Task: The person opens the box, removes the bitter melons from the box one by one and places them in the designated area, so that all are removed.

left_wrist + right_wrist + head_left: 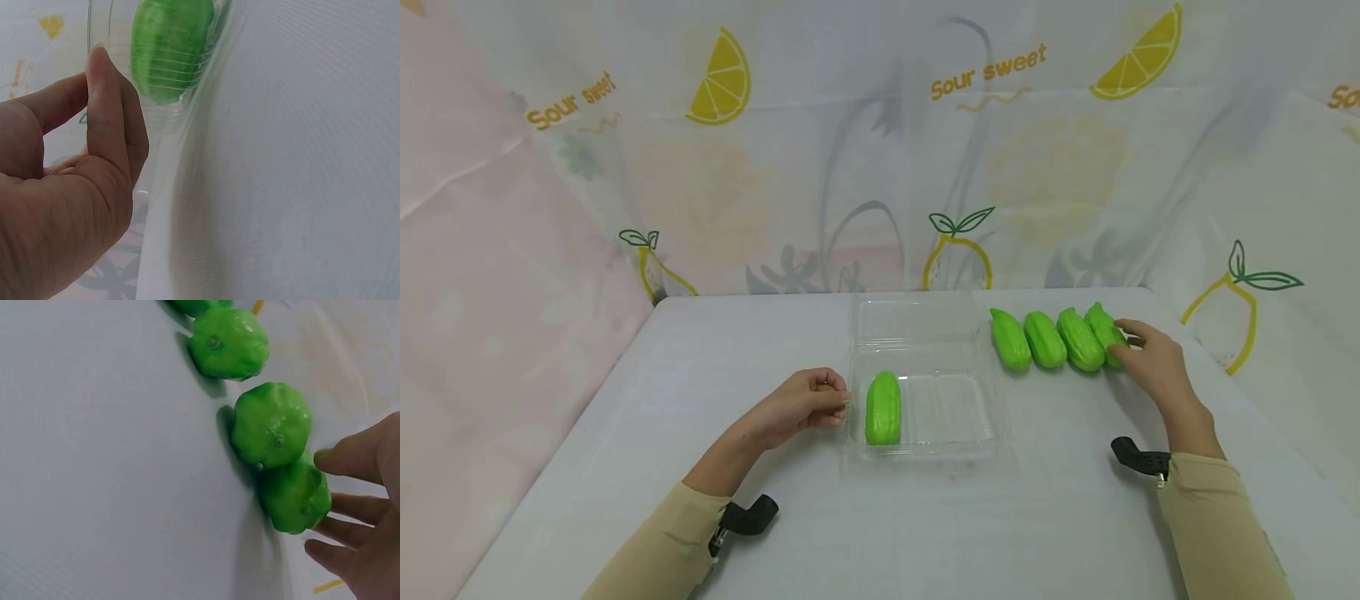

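Observation:
A clear plastic clamshell box (947,417) lies with its lid (917,321) folded back on the white table. My left hand (805,402) pinches the box's left edge between thumb and fingers, as the left wrist view also shows. Inside, at the left end, rests one plump, ridged green vegetable (883,408). Several like it stand in a row to the right of the box. Around the rightmost green vegetable (295,495) my right hand (1153,362) spreads its thumb and fingers. Whether they touch it is unclear.
The rest of the row, such as the leftmost green vegetable (1011,340), lies near the table's back edge. A curtain (820,167) printed with lemons hangs behind the white table (700,350). Black wrist cameras (752,515) stick out from both sleeves.

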Tool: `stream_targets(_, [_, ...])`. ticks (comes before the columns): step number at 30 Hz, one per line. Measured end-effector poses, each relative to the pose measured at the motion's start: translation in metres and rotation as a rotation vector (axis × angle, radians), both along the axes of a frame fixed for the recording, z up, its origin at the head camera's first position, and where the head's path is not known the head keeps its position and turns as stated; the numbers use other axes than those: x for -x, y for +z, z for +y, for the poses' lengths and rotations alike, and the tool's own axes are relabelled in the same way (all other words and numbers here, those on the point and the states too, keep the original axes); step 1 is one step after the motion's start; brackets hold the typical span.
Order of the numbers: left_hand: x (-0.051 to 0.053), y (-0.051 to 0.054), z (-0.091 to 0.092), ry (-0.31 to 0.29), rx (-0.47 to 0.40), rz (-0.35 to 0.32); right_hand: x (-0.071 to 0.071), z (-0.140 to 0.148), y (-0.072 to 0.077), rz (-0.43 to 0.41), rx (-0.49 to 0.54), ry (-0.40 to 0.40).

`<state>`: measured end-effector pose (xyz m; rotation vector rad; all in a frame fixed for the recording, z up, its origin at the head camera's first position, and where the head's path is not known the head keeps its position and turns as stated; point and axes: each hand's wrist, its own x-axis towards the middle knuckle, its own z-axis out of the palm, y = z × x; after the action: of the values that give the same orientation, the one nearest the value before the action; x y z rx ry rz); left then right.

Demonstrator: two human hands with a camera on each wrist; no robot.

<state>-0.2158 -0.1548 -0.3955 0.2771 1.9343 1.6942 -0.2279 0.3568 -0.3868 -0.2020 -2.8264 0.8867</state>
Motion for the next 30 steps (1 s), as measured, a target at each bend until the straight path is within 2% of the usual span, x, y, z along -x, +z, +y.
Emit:
stream_targets(13, [0.000,0.000,0.000,-0.003,-0.003,0.005,-0.002,-0.006,0.012,0.008,0.013,0.015])
stream_targets(19, [0.000,0.000,0.000,-0.004,0.002,0.010,-0.004,-0.019,0.019,0.074,0.000,0.079])
stream_targets(30, [0.000,0.001,0.000,0.002,0.006,0.006,-0.005,-0.039,0.036,0.021,-0.010,0.177])
